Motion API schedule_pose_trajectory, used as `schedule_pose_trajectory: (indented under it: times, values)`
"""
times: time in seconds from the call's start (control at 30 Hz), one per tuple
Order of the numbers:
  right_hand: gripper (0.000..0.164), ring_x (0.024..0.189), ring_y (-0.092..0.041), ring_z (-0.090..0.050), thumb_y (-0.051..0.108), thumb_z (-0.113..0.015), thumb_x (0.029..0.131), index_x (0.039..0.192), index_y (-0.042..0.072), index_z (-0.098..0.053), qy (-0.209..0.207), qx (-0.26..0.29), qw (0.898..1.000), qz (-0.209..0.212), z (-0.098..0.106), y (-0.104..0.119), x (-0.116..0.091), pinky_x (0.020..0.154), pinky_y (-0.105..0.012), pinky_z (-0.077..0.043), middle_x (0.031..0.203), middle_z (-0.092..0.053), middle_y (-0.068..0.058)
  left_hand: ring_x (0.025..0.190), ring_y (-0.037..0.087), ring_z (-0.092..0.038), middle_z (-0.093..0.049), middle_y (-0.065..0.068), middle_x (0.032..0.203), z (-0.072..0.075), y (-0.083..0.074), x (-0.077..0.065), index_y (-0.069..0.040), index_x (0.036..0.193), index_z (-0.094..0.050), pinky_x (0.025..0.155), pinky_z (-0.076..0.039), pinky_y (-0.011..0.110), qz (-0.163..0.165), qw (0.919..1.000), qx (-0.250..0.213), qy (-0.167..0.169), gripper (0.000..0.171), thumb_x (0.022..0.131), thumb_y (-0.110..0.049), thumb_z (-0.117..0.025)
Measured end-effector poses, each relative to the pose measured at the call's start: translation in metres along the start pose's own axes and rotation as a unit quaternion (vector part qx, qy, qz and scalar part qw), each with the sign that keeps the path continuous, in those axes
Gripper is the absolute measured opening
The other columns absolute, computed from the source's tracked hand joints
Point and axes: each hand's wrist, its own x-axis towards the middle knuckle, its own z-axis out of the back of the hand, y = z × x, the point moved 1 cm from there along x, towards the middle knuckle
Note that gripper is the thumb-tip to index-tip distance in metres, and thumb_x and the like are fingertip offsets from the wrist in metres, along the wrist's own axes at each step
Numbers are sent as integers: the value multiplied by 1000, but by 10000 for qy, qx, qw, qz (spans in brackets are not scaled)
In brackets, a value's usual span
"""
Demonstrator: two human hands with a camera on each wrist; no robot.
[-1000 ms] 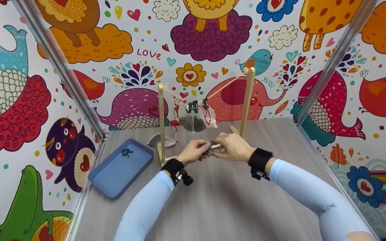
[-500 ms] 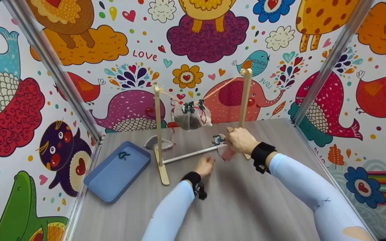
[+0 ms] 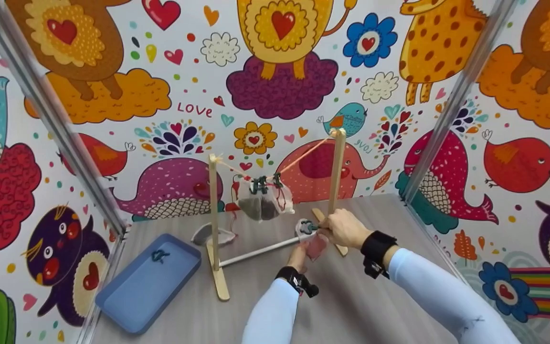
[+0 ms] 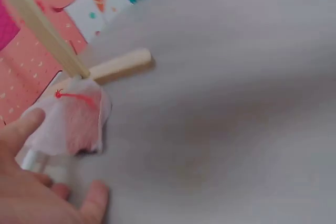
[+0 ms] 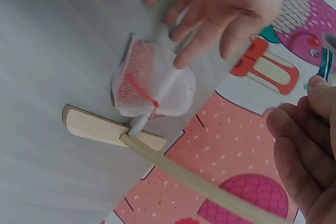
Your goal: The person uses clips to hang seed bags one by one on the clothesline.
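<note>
In the head view my right hand (image 3: pixel 346 229) pinches a small dark green clip (image 3: pixel 307 226) near the stand's right post. The right wrist view shows that clip (image 5: pixel 325 64) at the fingertips, partly cut off by the frame. A whitish translucent drawstring pouch (image 4: pixel 84 119) with reddish contents and a red string sits by the white rod's right end. My left hand (image 3: pixel 298 258) reaches beside this pouch, its fingers (image 5: pixel 197 45) spread and holding nothing. Whether a fingertip touches the pouch, I cannot tell.
A wooden stand has two posts (image 3: pixel 214 215), a white rod (image 3: pixel 260 251) and a sagging cord (image 3: pixel 308 155). From it hang pouches (image 3: pixel 263 203) with dark green clips. Another pouch (image 3: pixel 208 234) lies behind the left post. A blue tray (image 3: pixel 136 306) holds a dark green clip (image 3: pixel 159 256).
My hands were together a second ago over small things; they have since parted. The right moved toward the right post with the clip, while the left came down and then reached toward the reddish pouch.
</note>
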Motion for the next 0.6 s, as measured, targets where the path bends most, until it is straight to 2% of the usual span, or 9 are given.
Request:
schedule_pose_trajectory:
  times: [0.07,0.13,0.2,0.27,0.33,0.43,0.5,0.57,0.6]
  values:
    - [10,61,-12,-64,15,-88,97,93,7,-88,65,148,9997,-192,2,0,-5,61,-29,-64,75,-80,-5,170,56,-23,-41,35,173,-3,-5,-7,14,155,-49,130,-5,90,155,9987,-488,14,68,111,-37,-44]
    - [11,64,-16,-72,17,-89,97,97,6,-89,3,225,9995,-222,5,-2,-9,65,-32,-67,79,-83,-7,171,59,-12,-27,41,176,-12,-41,-43,20,158,-39,131,3,88,241,9975,-658,13,70,112,-33,-38]
    - [12,67,-18,-76,17,-90,97,99,6,-90,-70,251,9994,-209,8,-6,-12,67,-33,-68,85,-86,-7,171,62,-9,-22,44,176,-14,-48,-46,23,160,-33,133,1,86,294,9973,-670,-88,72,114,-33,-36]
    - [11,67,-18,-75,16,-89,96,98,5,-89,-166,196,9996,-144,10,-11,-15,63,-31,-66,86,-87,-8,163,56,-35,-42,43,167,-13,-42,-37,23,149,-48,138,-23,71,-50,9987,-294,-416,67,111,-32,-44]
    - [8,66,-16,-75,13,-89,96,96,5,-89,-255,146,9995,-123,13,-17,-17,59,-30,-63,86,-87,-8,136,42,-64,-70,32,140,-13,-34,-27,15,129,-69,121,-51,50,-373,9950,306,-876,52,105,-29,-56]
    - [6,68,-17,-78,11,-88,96,93,5,-88,-338,154,9990,-234,11,-16,-17,60,-33,-65,86,-87,-9,89,20,-71,-82,3,94,-2,-27,-32,-13,92,-86,79,-55,36,-576,9653,1600,-1983,25,94,-35,-75]
    - [6,71,-19,-81,10,-87,96,94,4,-88,-322,231,9988,-284,10,-14,-14,65,-36,-68,87,-87,-10,88,17,-76,-86,-6,93,4,-36,-48,-26,91,-89,80,-55,37,-243,9475,2040,-2452,15,91,-41,-85]
    - [6,74,-21,-81,9,-87,97,95,4,-88,-280,291,9987,-296,10,-10,-10,69,-40,-70,87,-86,-10,92,22,-81,-88,-4,98,11,-46,-61,-26,99,-89,84,-59,43,-21,9348,2258,-2740,17,88,-40,-90]
    - [6,73,-21,-80,9,-87,97,95,3,-88,-275,320,9988,-259,10,-7,-7,69,-41,-70,86,-86,-10,96,25,-83,-89,0,101,14,-51,-67,-21,105,-88,88,-60,45,7,9348,2267,-2734,22,89,-36,-90]
